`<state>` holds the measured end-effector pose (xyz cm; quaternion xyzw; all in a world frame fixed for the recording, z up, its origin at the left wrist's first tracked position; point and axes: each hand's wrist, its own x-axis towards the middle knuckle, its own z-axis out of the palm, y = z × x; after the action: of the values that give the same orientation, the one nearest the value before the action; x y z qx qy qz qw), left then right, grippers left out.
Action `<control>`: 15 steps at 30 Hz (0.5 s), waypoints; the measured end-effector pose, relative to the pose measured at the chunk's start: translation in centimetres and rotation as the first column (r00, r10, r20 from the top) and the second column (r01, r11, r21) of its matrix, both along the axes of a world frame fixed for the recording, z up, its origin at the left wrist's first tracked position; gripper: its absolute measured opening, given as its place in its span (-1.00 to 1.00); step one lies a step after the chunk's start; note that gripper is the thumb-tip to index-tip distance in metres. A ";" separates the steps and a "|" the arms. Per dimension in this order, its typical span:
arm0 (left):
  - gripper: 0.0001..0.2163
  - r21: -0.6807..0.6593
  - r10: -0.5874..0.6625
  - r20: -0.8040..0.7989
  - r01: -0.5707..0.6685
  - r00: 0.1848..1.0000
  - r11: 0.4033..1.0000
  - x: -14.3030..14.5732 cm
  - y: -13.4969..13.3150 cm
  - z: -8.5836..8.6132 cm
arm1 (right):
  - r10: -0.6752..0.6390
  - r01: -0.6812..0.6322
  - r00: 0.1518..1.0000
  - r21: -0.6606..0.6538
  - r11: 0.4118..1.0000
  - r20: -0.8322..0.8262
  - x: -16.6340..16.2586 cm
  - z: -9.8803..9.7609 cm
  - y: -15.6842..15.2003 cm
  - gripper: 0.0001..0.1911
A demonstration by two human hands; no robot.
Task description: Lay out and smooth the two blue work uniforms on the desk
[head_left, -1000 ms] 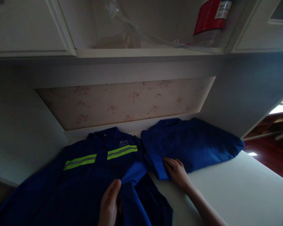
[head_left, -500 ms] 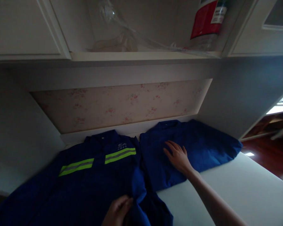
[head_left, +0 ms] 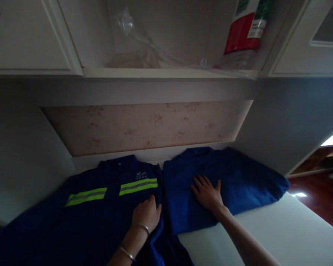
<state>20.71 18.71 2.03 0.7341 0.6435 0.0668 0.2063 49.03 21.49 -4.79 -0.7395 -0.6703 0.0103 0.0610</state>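
A dark blue work jacket lies front up on the left, with yellow-green reflective strips across its chest and a small white print. My left hand, with two bracelets at the wrist, is closed on the jacket's right side, its fingertips partly hidden in the cloth. To the right lies a second blue garment, folded, its collar at the back and its right end bulging outward. My right hand rests on this folded garment, palm down with fingers spread.
Both garments lie on a white surface between two side panels. Overhead, a white shelf holds crumpled clear plastic and a red-and-white package. Flowered wallpaper covers the back.
My left hand has moved up and away along the jacket's right side, and its wrist now shows. The right hand stays on the folded garment. The view has tilted slightly upward.
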 end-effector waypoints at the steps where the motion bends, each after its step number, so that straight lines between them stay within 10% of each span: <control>1: -0.75 -0.012 -0.019 -0.010 0.019 1.000 1.000 0.0 0.4 -0.4 | -0.002 0.002 1.000 0.001 1.000 0.001 0.2 0.0 0.0 -0.38; 8: -0.72 0.084 0.033 0.054 -0.037 0.998 0.996 -3.1 1.4 -0.4 | -0.009 0.009 1.000 -0.016 1.000 -0.028 1.4 0.0 0.1 -0.41; 15: -0.68 0.173 0.359 0.149 -0.382 0.921 0.908 -9.6 2.7 2.4 | -0.043 0.042 0.999 -0.033 0.999 -0.033 2.0 0.1 0.4 -0.40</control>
<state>11.07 21.41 4.38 0.6105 0.7484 0.2101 0.1518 51.03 21.88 -4.68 -0.7541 -0.6532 0.0324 0.0608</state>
